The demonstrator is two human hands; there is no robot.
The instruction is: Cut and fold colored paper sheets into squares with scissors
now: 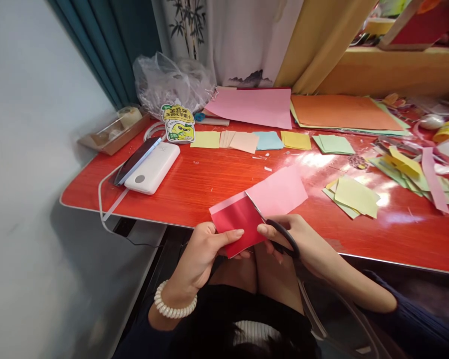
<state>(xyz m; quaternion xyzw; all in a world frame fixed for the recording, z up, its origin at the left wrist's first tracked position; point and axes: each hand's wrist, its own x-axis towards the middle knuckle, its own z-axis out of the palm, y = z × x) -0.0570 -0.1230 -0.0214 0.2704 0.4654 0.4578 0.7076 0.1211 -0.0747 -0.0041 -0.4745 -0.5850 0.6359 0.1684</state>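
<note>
Between the thumb and fingers of my left hand [209,244] is a red square of paper [238,223], lying over a larger sheet of pink paper [280,192]. A pink strip shows along the red square's far edge. My right hand [301,239] is closed around the black handles of a pair of scissors [284,234]. Their blades reach over the papers at the red square's right edge, with the pink sheet extending beyond to the right. Both papers are held at the table's front edge, above my lap.
On the red table [194,184], small coloured paper stacks [269,140] form a row. A white power bank [152,169] and phone [138,159] lie left. Larger pink [252,107] and orange sheets [344,112] are at the back. Yellow-green squares [356,197] and scraps [415,174] lie right.
</note>
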